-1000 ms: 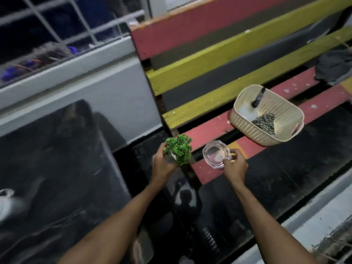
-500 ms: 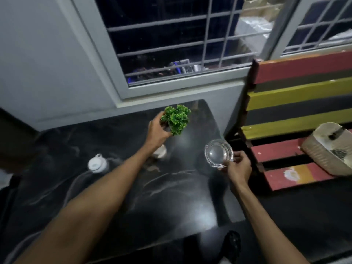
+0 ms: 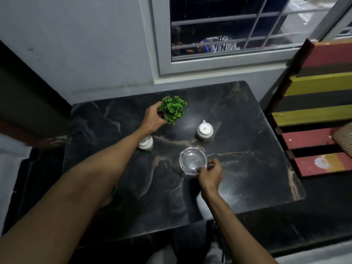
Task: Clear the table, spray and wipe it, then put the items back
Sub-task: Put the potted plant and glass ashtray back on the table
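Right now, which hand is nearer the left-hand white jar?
Left. The left hand, gripping the green plant, is just beyond the white jar, its forearm crossing over it. The right hand holds the glass ashtray well off to the jar's right.

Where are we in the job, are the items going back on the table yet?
Likely the put-back stage. Done: a white lidded jar and a second jar stand on the black marble table. In hand: the left hand holds the small green plant, the right hand pinches the glass ashtray, neither released. Left: set both down; the basket on the bench may hold more.
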`<state>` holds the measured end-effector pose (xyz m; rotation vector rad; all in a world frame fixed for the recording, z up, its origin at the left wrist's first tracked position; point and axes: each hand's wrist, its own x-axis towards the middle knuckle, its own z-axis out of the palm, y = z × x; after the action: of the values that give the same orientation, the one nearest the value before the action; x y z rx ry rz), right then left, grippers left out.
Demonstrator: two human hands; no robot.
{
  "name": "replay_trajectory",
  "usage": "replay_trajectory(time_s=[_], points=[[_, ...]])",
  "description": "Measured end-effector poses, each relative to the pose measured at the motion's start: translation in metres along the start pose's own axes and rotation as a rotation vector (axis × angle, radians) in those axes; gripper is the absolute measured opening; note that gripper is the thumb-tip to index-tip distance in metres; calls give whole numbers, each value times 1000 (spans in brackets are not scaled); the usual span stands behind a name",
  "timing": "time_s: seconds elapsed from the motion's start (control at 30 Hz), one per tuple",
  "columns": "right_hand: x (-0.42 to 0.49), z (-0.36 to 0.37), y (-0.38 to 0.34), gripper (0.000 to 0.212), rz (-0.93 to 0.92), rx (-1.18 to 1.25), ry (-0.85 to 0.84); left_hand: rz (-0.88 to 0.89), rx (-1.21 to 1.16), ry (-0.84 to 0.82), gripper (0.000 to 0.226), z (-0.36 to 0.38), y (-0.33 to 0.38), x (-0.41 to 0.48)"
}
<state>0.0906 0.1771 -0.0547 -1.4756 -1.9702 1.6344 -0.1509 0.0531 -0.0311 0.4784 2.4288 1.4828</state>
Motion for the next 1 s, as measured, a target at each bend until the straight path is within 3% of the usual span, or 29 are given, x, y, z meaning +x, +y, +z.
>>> replay_trajectory(time_s=[0.37,0.7,1.0], points=[[3,44,24,23,8,-178,-21,-111,-85,21,72,11,-38,12],[14,46,19,30,-31,-321,-91,-157,-105,50,75,17,-50,19],[19,41,14,22,-60,-375,-114,-163,-132,48,74,18,-56,36]])
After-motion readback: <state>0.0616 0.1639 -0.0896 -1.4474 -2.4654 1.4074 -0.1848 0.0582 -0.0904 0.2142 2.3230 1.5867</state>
